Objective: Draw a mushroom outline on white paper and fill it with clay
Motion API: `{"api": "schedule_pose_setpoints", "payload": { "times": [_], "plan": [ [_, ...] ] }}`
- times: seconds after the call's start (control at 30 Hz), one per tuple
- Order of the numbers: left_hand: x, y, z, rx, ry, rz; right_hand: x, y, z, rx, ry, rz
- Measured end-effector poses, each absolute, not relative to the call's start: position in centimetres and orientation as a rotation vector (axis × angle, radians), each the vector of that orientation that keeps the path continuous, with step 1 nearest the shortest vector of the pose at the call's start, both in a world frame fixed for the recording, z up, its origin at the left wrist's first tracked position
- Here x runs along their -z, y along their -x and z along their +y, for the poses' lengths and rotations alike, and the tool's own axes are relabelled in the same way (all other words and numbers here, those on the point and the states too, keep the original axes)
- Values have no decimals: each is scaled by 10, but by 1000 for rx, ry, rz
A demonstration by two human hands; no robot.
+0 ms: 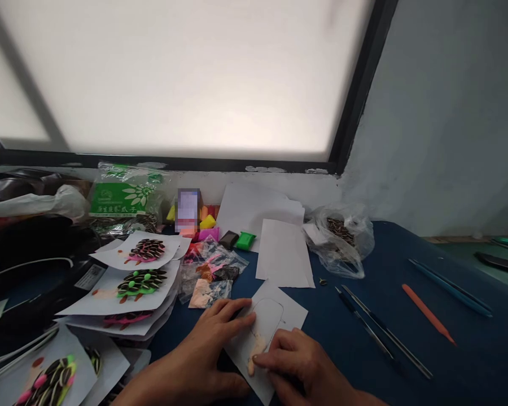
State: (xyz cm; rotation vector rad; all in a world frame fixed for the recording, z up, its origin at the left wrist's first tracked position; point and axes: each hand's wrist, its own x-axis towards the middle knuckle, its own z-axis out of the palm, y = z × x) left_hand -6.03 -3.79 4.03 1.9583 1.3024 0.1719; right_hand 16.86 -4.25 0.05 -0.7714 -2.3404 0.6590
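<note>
A small sheet of white paper [294,307] lies turned at an angle before me, with a rounded outline drawn on it. Peach modelling clay [259,344] is spread over the lower part of that outline. My left hand [209,347] rests with fingers stretched out on the paper's left edge, gripping nothing. My right hand [302,361] is curled, and one extended fingertip presses the lower end of the clay. Its other fingers are bent in. Just beyond the left hand lies a small bag of peach clay [207,293].
Finished sheets with seed-and-clay hedgehogs [146,251] are stacked at left. Behind stand a seed bag [125,194], clay packets [245,241] and blank paper [283,254]. A plastic bag of seeds [342,234], pens [366,318], an orange tool [427,313] and blue tweezers [451,287] lie right.
</note>
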Motion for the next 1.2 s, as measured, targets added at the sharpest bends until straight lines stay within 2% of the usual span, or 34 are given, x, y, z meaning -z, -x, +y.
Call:
{"api": "schedule_pose_setpoints", "payload": {
  "times": [0.27,0.6,0.83,1.2],
  "plan": [
    [-19,67,-31,-521,-1951,1174,0,-166,-41,-701,877,-2344],
    [3,58,-26,-662,-2021,1236,-10,-152,-40,-600,1169,-2483],
    [8,58,-24,-662,-2027,1241,-19,-138,-40,-457,1260,-2607],
    [7,58,-24,-645,-2045,1255,2,-135,-39,-237,1138,-2621]
  ]
}}
